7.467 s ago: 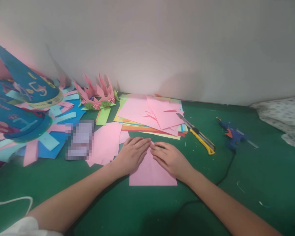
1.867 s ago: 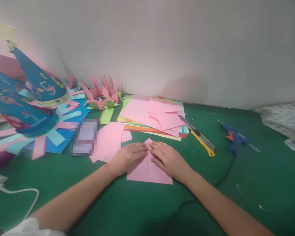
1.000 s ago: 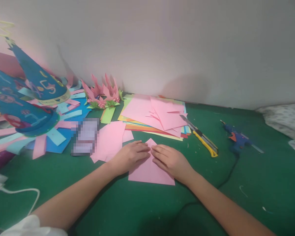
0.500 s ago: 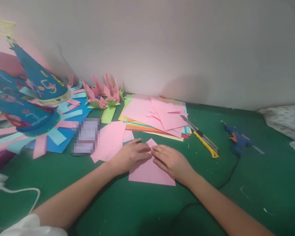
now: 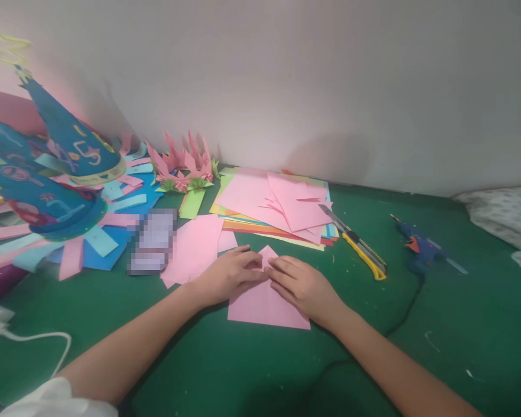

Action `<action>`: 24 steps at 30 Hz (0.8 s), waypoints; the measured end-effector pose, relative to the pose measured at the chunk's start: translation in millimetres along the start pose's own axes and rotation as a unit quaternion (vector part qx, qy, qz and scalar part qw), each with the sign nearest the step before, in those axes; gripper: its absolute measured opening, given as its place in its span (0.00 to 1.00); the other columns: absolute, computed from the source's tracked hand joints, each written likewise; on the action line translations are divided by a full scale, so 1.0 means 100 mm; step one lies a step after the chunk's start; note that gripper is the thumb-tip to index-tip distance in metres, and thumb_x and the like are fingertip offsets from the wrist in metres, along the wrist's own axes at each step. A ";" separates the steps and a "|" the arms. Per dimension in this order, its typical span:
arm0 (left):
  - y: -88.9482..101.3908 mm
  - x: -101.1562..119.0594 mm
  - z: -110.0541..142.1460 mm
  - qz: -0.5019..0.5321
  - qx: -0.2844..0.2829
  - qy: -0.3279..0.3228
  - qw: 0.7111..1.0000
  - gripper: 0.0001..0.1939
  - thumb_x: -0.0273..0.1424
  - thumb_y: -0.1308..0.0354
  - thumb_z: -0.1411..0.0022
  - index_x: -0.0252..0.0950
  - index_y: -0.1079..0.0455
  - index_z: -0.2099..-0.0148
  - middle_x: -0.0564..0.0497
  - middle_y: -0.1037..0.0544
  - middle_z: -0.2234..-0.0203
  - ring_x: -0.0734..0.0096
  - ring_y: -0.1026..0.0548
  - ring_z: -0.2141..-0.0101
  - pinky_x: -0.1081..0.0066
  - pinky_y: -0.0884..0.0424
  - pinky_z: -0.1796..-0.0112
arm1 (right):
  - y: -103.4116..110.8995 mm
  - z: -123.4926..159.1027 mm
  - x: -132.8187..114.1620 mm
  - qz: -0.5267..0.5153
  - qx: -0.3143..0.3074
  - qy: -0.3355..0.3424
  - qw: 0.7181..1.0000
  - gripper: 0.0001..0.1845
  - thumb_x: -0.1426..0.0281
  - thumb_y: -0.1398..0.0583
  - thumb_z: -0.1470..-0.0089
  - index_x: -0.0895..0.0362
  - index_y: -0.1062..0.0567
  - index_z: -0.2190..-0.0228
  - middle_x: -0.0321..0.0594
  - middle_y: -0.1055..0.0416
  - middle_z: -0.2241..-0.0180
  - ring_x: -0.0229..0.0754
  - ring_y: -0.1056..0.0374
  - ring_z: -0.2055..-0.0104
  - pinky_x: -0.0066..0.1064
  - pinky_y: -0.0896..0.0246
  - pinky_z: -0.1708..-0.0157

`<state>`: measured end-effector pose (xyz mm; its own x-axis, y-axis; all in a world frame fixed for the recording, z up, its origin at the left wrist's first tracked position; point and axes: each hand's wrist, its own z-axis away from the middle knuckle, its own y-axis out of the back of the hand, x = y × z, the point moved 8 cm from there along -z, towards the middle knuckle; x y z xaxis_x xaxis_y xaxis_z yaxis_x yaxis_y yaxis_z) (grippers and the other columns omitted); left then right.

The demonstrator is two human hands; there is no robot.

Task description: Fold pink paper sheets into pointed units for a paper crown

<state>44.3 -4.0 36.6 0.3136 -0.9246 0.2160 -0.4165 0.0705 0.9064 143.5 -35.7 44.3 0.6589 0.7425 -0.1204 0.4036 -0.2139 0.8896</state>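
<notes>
A pink sheet of paper [image 5: 267, 310] lies on the green table in front of me, its top folded to a point. My left hand [image 5: 232, 275] rests on its left side, fingers stretched out and pressing near the middle. From the other side, my right hand [image 5: 304, 284] lies over the paper with its fingers extended toward the same spot. The fingertips of both hands nearly meet, and they cover part of the folds. Left of my left hand are more pink sheets [image 5: 195, 246], partly under the wrist.
Behind lies a stack of coloured paper [image 5: 247, 200]. A yellow utility knife [image 5: 360, 249] and a blue glue gun [image 5: 423, 246] with a dark cord are on the right. At left stand blue cone hats [image 5: 72, 136], a pink paper crown [image 5: 182, 165] and a blurred flat object [image 5: 154, 240].
Both hands stay on the folded paper, with only a tiny shift of the fingers. The other things have not moved.
</notes>
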 end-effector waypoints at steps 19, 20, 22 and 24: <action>0.27 -0.10 0.02 0.163 -0.005 -0.036 0.986 0.07 0.26 0.47 0.39 0.36 0.27 0.63 0.46 0.22 0.68 0.69 0.26 0.64 0.65 0.31 0.58 | -0.04 0.02 -0.02 0.006 0.009 0.025 1.000 0.14 0.76 0.46 0.41 0.62 0.26 0.55 0.44 0.26 0.54 0.41 0.30 0.54 0.37 0.32 0.50; 0.28 -0.10 0.03 0.161 -0.004 -0.037 0.986 0.07 0.27 0.47 0.39 0.36 0.27 0.64 0.47 0.21 0.70 0.69 0.26 0.65 0.65 0.32 0.57 | -0.04 0.02 -0.02 0.005 0.010 0.024 1.000 0.14 0.76 0.46 0.41 0.63 0.26 0.55 0.44 0.26 0.55 0.41 0.30 0.55 0.37 0.32 0.50; 0.28 -0.13 0.05 0.152 -0.003 -0.034 0.988 0.07 0.27 0.47 0.40 0.37 0.27 0.67 0.49 0.22 0.72 0.70 0.27 0.67 0.64 0.33 0.57 | -0.05 0.03 -0.01 0.004 0.010 0.020 1.000 0.14 0.76 0.46 0.41 0.63 0.26 0.55 0.43 0.26 0.55 0.41 0.30 0.55 0.37 0.32 0.50; 0.29 -0.15 0.06 0.139 -0.001 -0.027 0.990 0.08 0.28 0.47 0.40 0.37 0.28 0.69 0.50 0.22 0.75 0.70 0.27 0.69 0.63 0.33 0.56 | -0.05 0.03 -0.01 0.002 0.009 0.019 1.000 0.14 0.76 0.46 0.41 0.62 0.26 0.55 0.43 0.26 0.55 0.40 0.30 0.54 0.37 0.32 0.50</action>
<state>22.3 10.1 57.7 0.1406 -0.8884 0.4370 -0.4783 0.3255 0.8156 142.4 -37.4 38.4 0.6356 0.7656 -0.0996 0.4133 -0.2284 0.8815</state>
